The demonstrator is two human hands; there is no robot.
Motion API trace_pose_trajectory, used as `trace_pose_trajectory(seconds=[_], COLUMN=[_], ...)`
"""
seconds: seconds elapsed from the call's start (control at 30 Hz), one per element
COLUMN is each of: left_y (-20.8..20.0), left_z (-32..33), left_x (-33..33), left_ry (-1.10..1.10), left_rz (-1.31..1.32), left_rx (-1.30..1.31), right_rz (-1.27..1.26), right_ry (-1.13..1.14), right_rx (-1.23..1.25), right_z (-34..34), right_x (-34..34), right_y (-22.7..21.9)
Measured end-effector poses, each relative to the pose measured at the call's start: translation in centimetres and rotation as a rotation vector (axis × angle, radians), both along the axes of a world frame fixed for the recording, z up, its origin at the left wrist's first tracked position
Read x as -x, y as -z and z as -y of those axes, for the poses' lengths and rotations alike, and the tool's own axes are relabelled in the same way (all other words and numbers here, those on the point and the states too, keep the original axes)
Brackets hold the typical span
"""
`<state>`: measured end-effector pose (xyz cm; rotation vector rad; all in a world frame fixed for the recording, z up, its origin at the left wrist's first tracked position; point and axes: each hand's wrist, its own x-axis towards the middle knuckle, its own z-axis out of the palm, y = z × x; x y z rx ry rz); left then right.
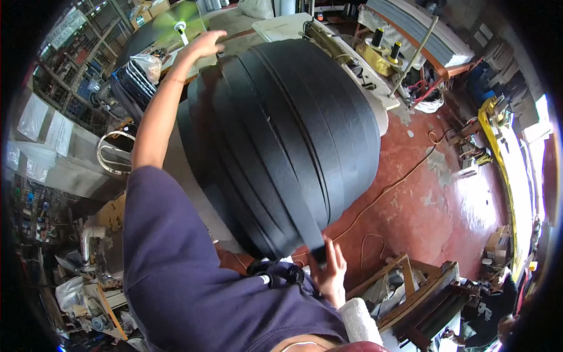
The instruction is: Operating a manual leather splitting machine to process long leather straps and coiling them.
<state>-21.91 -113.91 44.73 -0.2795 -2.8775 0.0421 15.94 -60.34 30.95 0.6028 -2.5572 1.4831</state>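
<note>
A big rounded bundle of wide black bands (pixel 293 129) fills the middle, bulging toward me, with its bands running from the far side down to the near edge. At its far left edge my left hand (pixel 205 45) is stretched out over the top, fingers apart and holding nothing that I can see. Close to my body, my right hand (pixel 331 270) grips the lower end of a black strap (pixel 305 226) that lies along the bundle; part of that grip is hidden behind the strap.
Beyond the bundle stands a sewing machine (pixel 337 47) with thread cones (pixel 378 39) beside it. A green-bladed fan (pixel 180 26) spins near my left hand. An orange cable (pixel 404 179) crosses the red floor. A wooden frame (pixel 410 287) and another person (pixel 492 311) are at lower right.
</note>
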Motion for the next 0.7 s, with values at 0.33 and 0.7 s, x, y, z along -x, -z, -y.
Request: trace_pose_trajectory(seconds=[0.33,0.7], left_y=[0.4,-3.9], left_z=[-14.9,-25.3], left_x=[-7.1,-23.6], left_ry=[-0.009,0.029], left_rz=[-0.208,-0.665], left_rx=[-0.461,-0.416], right_rz=[-0.013,0.379], right_ry=[0.155,0.29], right_rx=[0.008,0.067], right_z=[1.3,-14.6], right_x=[-0.6,-2.3], right_y=[2.1,12.0])
